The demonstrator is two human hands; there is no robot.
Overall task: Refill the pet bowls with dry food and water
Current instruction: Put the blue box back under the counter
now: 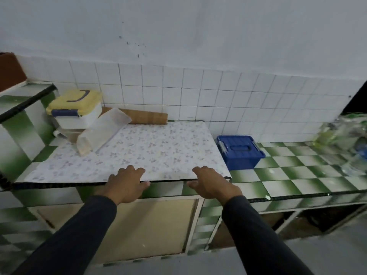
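Observation:
My left hand [127, 182] and my right hand [211, 183] rest at the front edge of a floral-patterned sheet [151, 151] that covers the green-and-white tiled counter [297, 175]. Fingers of both hands lie spread on the sheet's edge and hold nothing. A white container with a yellow lid and blue handle [76, 110] stands at the back left. A blue lidded plastic box [239, 153] sits to the right of the sheet. No pet bowl shows in this view.
A translucent plastic bag [101, 132] leans against the white container. A wooden board [145, 116] lies along the tiled wall. Blurred plastic bags and bottles [347, 135] pile at the far right. A beige cabinet door [139, 229] is below the counter.

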